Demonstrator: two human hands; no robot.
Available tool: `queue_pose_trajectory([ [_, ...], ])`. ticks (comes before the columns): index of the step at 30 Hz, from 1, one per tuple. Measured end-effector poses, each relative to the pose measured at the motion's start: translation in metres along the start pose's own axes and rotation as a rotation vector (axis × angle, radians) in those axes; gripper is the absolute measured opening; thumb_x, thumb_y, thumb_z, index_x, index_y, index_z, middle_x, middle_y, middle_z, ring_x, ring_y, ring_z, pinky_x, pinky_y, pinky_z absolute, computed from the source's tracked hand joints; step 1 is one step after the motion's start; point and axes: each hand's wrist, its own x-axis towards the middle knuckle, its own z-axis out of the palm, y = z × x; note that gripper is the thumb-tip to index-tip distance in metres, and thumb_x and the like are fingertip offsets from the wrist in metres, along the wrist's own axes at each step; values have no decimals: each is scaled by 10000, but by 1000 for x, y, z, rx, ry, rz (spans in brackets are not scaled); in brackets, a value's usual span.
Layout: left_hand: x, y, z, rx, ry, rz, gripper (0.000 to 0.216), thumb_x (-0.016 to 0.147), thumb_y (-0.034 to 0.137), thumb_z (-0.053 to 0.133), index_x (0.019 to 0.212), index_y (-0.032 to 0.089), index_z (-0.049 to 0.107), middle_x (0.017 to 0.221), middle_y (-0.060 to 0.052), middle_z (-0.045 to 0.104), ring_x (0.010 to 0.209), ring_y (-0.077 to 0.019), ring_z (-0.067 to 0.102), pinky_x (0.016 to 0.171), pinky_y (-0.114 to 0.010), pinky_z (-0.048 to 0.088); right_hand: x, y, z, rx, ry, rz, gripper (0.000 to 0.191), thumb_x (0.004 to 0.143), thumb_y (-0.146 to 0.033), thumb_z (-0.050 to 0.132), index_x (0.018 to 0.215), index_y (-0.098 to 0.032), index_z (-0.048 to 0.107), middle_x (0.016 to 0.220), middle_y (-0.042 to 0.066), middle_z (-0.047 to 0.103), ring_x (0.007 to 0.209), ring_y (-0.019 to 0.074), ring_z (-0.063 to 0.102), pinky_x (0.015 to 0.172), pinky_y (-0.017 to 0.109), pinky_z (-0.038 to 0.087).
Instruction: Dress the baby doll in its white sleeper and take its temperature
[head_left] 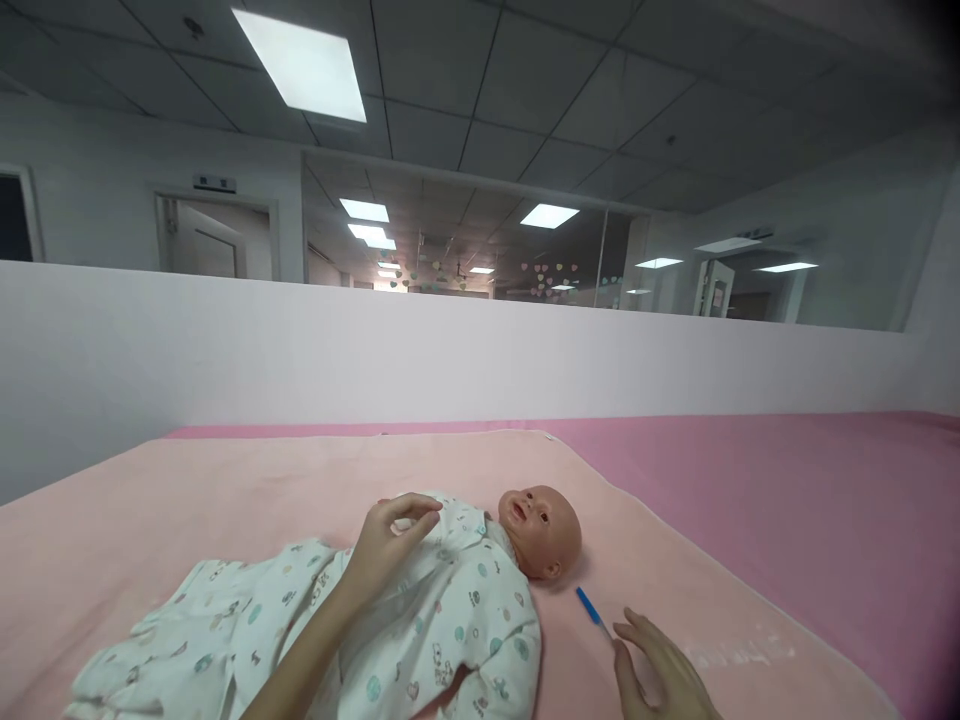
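Note:
A baby doll [541,532] lies on its back, head to the right, in a white printed outfit [480,620]. My left hand [397,535] hovers over the doll's chest, thumb and fingertips brought together in a loose curl. Whether cloth is pinched there I cannot make out. To the right of the doll, a thin stick with a blue end [589,605] lies on the peach blanket [645,560]. My right hand [664,675] is beside the stick's thin end, thumb and fingers apart and nothing visibly gripped. The frame's lower edge cuts off part of this hand.
Beneath the peach blanket is a pink padded surface [810,500], showing at the right and back. A low white wall [450,350] borders the far side. Beyond it are glass panels [562,250] and a doorway [217,240]. Faint pale lettering [742,650] marks the blanket.

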Motion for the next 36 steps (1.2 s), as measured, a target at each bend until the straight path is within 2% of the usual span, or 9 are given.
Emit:
queue_pose_trajectory([
  [2, 4, 11, 8, -15, -36, 50, 219, 727, 374, 554, 816, 197, 649, 844, -50, 653, 808, -172, 574, 758, -254, 422, 23, -28, 15, 117, -54, 2, 134, 738, -299, 494, 822, -320, 596, 778, 24, 683, 539, 188, 626, 416, 296, 495],
  [4, 7, 14, 24, 0, -109, 77, 234, 743, 368, 522, 859, 210, 649, 885, -49, 654, 817, -178, 571, 733, -251, 415, 44, -60, 37, 271, -201, -26, 168, 749, -232, 456, 803, -274, 610, 724, 22, 673, 534, 170, 613, 449, 272, 479],
  [7, 12, 0, 52, 149, -153, 147, 223, 737, 312, 501, 873, 227, 657, 912, -58, 649, 844, -195, 554, 746, -262, 384, 62, -91, 72, 376, -346, -136, 227, 714, -129, 448, 771, -236, 640, 562, 23, 623, 400, 142, 522, 384, 244, 374],
  [11, 15, -35, 71, 346, -12, 111, 227, 744, 258, 441, 728, 201, 660, 773, -75, 649, 766, -204, 547, 715, -284, 352, 63, -97, 99, 370, -393, -162, 219, 687, -99, 450, 713, -209, 637, 553, 37, 603, 464, 142, 519, 440, 234, 363],
  [16, 20, -51, 63, 192, -134, 71, 242, 682, 164, 454, 784, 202, 671, 801, -44, 677, 749, -179, 571, 695, -258, 387, 55, -96, 95, 415, -475, -173, 256, 691, -76, 390, 807, -187, 591, 713, 37, 627, 618, 147, 565, 547, 227, 408],
  [20, 22, -47, 59, -37, -146, 12, 273, 638, 117, 485, 834, 172, 667, 843, -47, 683, 788, -175, 592, 742, -265, 431, 52, -96, 86, 612, -428, -128, 291, 685, -87, 414, 900, -190, 582, 807, 36, 617, 716, 155, 571, 630, 246, 442],
  [26, 18, -38, 58, -270, -89, -79, 230, 626, 208, 633, 846, 142, 643, 857, -84, 678, 803, -172, 616, 740, -264, 466, 47, -89, 91, 687, -306, -56, 204, 769, -154, 435, 879, -196, 603, 706, 18, 616, 499, 112, 494, 502, 244, 430],
  [30, 17, -35, 57, -387, -98, -160, 318, 570, 254, 712, 851, 130, 631, 834, -93, 684, 792, -159, 621, 713, -241, 467, 45, -86, 94, 727, -247, -91, 186, 776, -159, 465, 845, -216, 629, 752, 16, 661, 562, 126, 567, 547, 259, 486],
  [36, 16, -34, 58, -397, -104, -190, 314, 572, 258, 716, 843, 122, 630, 806, -92, 688, 734, -138, 621, 673, -221, 456, 45, -83, 93, 751, -171, -168, 199, 768, -134, 494, 815, -230, 661, 744, 5, 685, 692, 154, 636, 645, 284, 523],
])
